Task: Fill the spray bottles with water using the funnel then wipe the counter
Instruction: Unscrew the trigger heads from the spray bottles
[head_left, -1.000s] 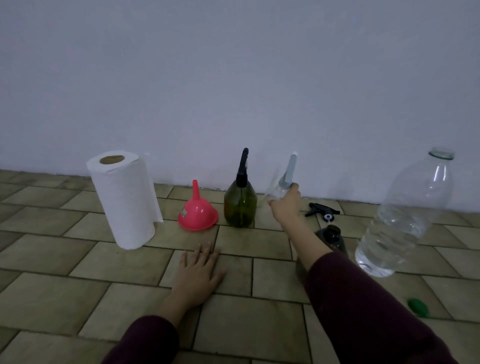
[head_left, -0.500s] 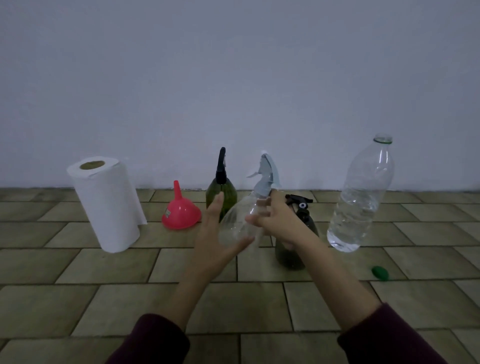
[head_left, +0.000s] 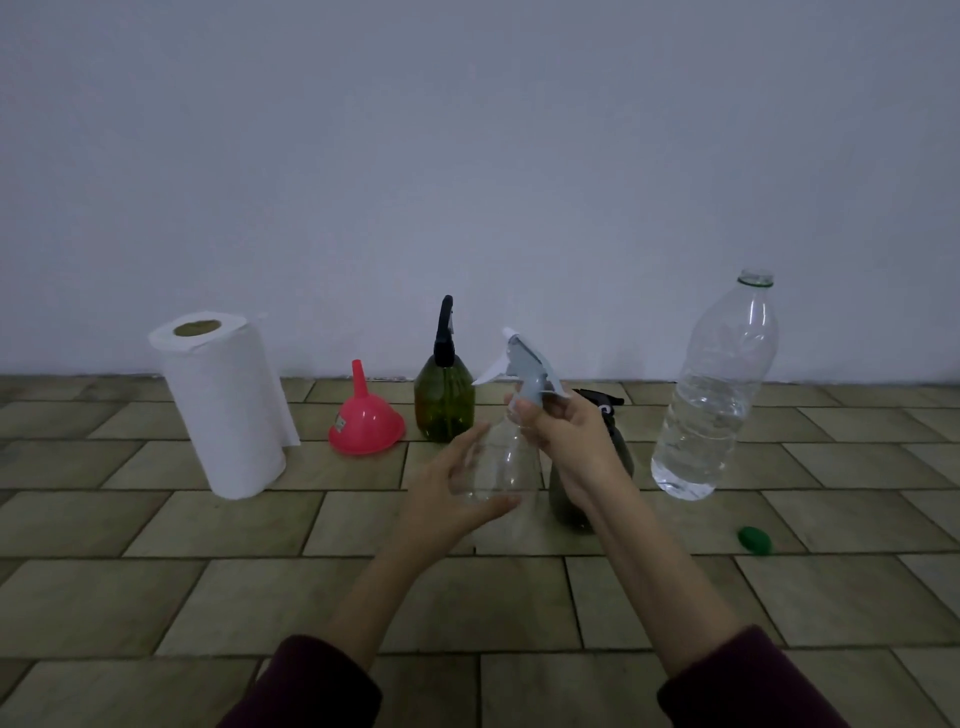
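A clear spray bottle (head_left: 501, 467) with a pale grey trigger head hangs above the tiled counter (head_left: 260, 545) in front of me. My right hand (head_left: 566, 436) grips its neck just under the trigger head. My left hand (head_left: 452, 493) cups the clear body from the left and below, thumb and fingers curled round it. An upside-down red funnel (head_left: 366, 423) lies beside a green spray bottle (head_left: 444, 402) with a black head. A dark spray bottle (head_left: 621, 457) stands partly hidden behind my right wrist. The large water bottle (head_left: 711, 400), uncapped and partly full, stands at the right.
A white paper towel roll (head_left: 223, 408) stands upright at the left. A small green cap (head_left: 754, 539) lies on the tiles at the right, in front of the water bottle. A plain wall runs along the back edge of the counter.
My right hand lifted the clear spray bottle from the back row and brought it toward me. My left hand rose off the tiles and took hold of the bottle's body.
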